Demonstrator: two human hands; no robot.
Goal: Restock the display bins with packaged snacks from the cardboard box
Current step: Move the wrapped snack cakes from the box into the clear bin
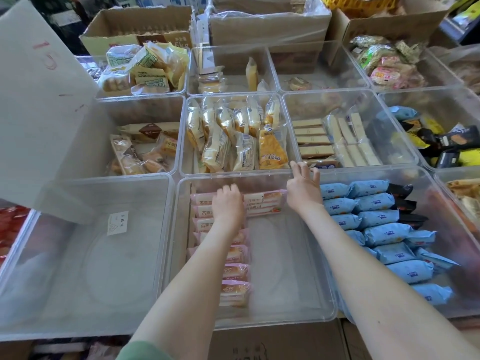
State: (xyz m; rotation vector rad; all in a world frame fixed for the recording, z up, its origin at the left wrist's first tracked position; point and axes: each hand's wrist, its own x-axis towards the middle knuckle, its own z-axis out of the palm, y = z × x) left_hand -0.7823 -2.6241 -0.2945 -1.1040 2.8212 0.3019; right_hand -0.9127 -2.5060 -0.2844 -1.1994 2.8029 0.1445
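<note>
A clear plastic bin (285, 302) sits in the near middle. Along its left side runs a column of pink-wrapped bread packets (235, 271), and more pink packets (262, 202) lie across the far end. My left hand (228, 203) rests on the far packets of the column, fingers curled down over them. My right hand (304, 185) is at the bin's far right corner with fingers spread and relaxed, touching the rim, holding nothing. A cardboard box (275, 341) shows below the bin's near edge.
The clear bin (85, 255) to the left holds only a paper label. Blue packets (384, 229) fill the right bin. Bins behind hold yellow cakes (233, 136), sliced cakes (335, 141) and buns (145, 149). A grey board (39, 100) leans at the left. Cardboard boxes (140, 29) stand at the back.
</note>
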